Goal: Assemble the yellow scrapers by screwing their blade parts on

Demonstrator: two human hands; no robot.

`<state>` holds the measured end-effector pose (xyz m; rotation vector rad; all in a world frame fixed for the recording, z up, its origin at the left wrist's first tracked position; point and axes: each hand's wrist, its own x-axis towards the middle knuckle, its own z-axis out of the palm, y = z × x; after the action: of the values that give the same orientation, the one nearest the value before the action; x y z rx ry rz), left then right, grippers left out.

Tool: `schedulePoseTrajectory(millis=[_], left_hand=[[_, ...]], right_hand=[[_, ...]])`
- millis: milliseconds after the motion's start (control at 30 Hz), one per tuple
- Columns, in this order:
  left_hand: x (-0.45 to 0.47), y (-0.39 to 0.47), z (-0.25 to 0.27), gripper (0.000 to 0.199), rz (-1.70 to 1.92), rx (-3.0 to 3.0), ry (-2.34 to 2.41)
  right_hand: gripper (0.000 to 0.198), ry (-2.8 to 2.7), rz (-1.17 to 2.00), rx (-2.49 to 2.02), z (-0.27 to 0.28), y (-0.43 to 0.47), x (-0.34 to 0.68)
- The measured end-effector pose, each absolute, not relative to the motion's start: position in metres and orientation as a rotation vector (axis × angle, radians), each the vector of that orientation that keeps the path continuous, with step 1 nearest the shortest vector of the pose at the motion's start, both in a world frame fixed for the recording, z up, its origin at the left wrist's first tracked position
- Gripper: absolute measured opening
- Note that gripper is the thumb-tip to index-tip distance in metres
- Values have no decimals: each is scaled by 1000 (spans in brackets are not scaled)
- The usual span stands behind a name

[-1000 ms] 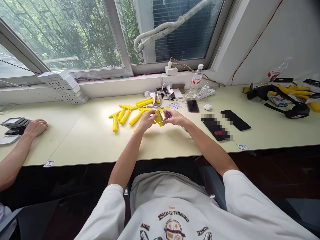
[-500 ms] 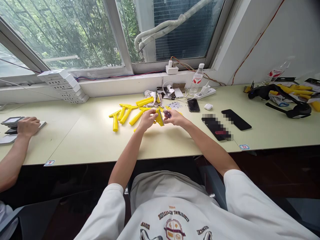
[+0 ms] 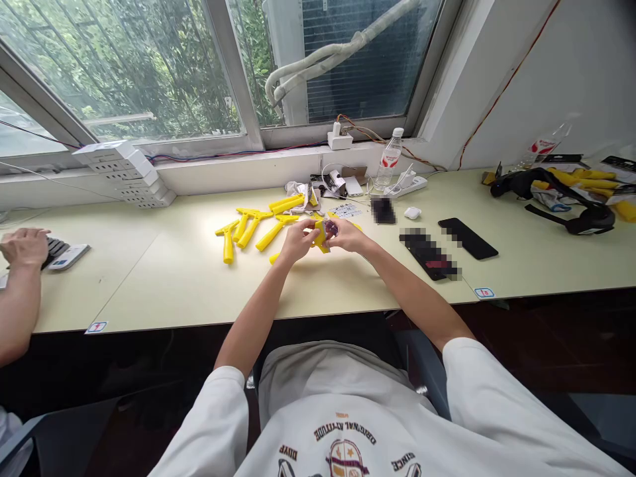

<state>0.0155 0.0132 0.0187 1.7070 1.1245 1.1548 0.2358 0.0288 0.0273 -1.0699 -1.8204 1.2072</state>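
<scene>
My left hand (image 3: 297,241) is closed on a yellow scraper head (image 3: 320,236), a flat piece with a grey strip along its right side. Against that side, my right hand (image 3: 348,236) pinches a small dark purple, see-through object (image 3: 330,228) whose kind I cannot make out. Both hands hover over the table close together. To their left lie several yellow scraper handles (image 3: 254,227) with T-shaped ends. Part of another yellow piece (image 3: 274,258) shows beneath my left wrist.
Behind my hands are a printed sheet (image 3: 346,210), a water bottle (image 3: 388,159) and a power strip (image 3: 409,184). Dark phones (image 3: 468,238) and a white earbud case (image 3: 412,212) lie to the right. At far left, a co-worker's hand (image 3: 24,246) rests on stacked devices (image 3: 69,256).
The scraper head has turned in my left hand, and the purple object now sits closer against its edge. The co-worker's hand has shifted left.
</scene>
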Motion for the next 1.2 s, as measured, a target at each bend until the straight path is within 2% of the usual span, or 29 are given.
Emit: schedulePoseTrajectory(millis=[267, 367, 500, 667, 867, 1067, 1133, 1200], left_hand=[[23, 12, 8, 31, 1176, 1893, 1175], [23, 14, 4, 28, 1163, 1930, 1181], [22, 17, 2, 25, 1203, 1982, 1192], [19, 18, 0, 23, 1215, 2154, 1139], [16, 23, -7, 24, 1200, 2223, 1128], [16, 26, -8, 22, 1262, 2174, 1149], [14, 26, -6, 23, 1304, 2101, 1159], [11, 26, -2, 24, 1346, 2022, 1148]], right_hand=[[41, -1875, 1133, -1185, 32, 34, 246], [31, -1802, 1089, -1347, 34, 42, 260], [10, -1912, 822, -1430, 20, 57, 280], [19, -2083, 509, -1470, -6, 68, 286], [30, -2183, 349, -1553, -17, 76, 287], [30, -2097, 287, -1477, -13, 73, 282], [25, -2009, 419, -1365, -8, 69, 276], [24, -1952, 689, -1216, -2, 63, 269]])
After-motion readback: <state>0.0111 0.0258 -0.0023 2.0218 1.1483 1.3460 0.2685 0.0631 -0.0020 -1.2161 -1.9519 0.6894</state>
